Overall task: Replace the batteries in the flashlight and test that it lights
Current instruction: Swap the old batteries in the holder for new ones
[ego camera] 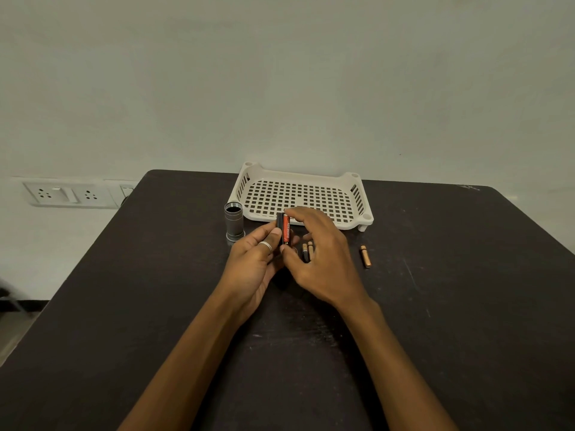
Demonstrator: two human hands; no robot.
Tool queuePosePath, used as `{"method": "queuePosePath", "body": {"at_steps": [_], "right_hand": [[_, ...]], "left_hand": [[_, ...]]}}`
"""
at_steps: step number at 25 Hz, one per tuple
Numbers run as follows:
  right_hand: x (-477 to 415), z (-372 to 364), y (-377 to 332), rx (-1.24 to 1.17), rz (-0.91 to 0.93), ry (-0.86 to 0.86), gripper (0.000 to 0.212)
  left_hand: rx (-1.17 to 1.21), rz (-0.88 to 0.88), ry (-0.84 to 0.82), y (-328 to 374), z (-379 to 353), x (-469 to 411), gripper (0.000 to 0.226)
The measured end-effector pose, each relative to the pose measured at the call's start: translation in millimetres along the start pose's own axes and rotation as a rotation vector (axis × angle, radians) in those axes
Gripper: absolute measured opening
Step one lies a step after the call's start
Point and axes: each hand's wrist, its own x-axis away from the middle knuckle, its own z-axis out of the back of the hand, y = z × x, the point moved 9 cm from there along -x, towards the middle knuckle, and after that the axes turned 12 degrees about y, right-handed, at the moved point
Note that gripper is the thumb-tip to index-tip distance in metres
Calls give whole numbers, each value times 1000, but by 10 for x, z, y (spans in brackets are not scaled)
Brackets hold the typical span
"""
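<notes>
Fingers round one red battery

A grey metal flashlight body, open-ended, is stood upright at 9 o'clock of a red-and-black battery that is held upright. Two copper-topped batteries are laid side by side at its 5 o'clock; a third copper-coloured battery is laid apart at 4 o'clock.

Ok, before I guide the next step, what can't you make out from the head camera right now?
- Black battery holder: mostly covered by the left hand and right hand; its free slots are unseen.
- Red battery: polarity marks too small.
- Two batteries on the table: partly behind right fingers.
- Flashlight body: interior dark.
</notes>
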Motion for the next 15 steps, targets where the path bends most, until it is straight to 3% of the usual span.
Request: {"method": "queuePosePath", "body": {"at_steps": [4,15], "right_hand": [[17,-71,34,36,-21,-63,66],[34,-20,-150,109,184,44,54]], "left_hand": [[-11,-17,4,7,11,-2,29],[-90,-128,59,72,50,6,28]]}}
